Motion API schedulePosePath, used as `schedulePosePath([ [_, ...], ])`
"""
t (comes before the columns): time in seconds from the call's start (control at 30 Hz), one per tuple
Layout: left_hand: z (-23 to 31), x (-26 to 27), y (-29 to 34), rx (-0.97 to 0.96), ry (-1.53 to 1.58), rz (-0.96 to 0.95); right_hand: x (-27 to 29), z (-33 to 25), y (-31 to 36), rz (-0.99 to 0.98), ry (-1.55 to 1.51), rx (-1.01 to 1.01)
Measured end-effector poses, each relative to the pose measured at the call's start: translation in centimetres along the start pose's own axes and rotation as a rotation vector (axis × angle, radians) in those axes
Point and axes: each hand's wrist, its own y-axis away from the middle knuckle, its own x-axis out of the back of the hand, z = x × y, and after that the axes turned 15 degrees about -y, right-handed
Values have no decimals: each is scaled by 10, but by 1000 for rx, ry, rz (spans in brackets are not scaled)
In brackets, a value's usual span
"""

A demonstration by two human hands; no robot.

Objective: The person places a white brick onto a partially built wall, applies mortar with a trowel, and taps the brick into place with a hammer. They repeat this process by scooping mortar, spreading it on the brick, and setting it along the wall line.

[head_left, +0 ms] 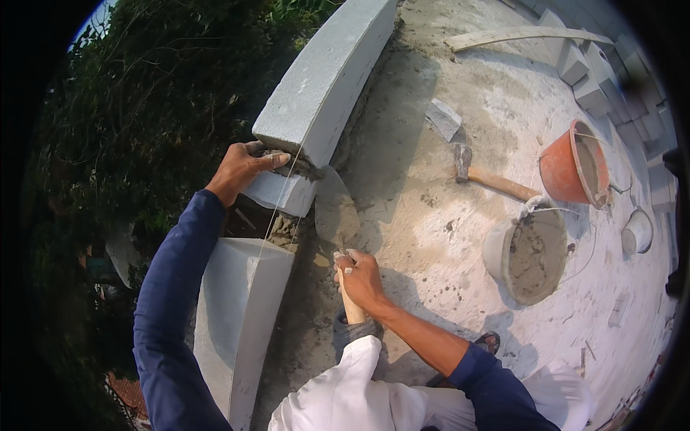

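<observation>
My left hand [244,169] grips a small cut piece of pale block [282,191] at its mortar-smeared end. The thumb lies over the dark wet mortar [305,167] between this piece and the long grey block [316,79] beyond it. In my closed right hand [359,279] is a trowel [336,212], held by its wooden handle. Its blade points away from me, its tip close to the small piece and the long block's end. More mortar [286,231] sits in the gap before the nearer block [237,294]. A thin string [279,197] runs over the row.
To the right lie a hammer [496,181] and a block fragment [443,119]. Two mortar buckets, one orange [564,169] and one grey [499,248], stand farther right. Stacked blocks [593,79] and a wooden strip [517,34] are behind. Dark foliage [144,136] drops away left.
</observation>
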Motion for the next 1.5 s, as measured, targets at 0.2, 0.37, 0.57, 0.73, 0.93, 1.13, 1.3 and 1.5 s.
schedulePosePath([
  [0.2, 4, -5, 0, 3, -40, 45, -10, 5, 2, -33, 48, 127],
  [0.37, 3, -6, -3, 19, -99, 35, 1, -2, 12, -103, -28, -4],
  [0.57, -3, -8, -6, -20, -70, 41, 36, -4, 8, -208, -182, -54],
  [0.73, 0, -7, -2, -19, -113, 83, 50, 18, -5, -121, -170, -19],
  [0.93, 2, 2, 10, -41, -73, 68, 57, 19, -13, -71, -130, -23],
  [1.13, -10, 20, 19, 30, -67, -33, 56, 0, -16, -101, -452, -214],
  [1.3, -19, 25, 30, 114, -26, -148, 31, -9, -28, -315, -757, -332],
  [1.5, -18, 19, 32, 89, 25, -139, -19, -15, -50, -213, -646, -127],
])
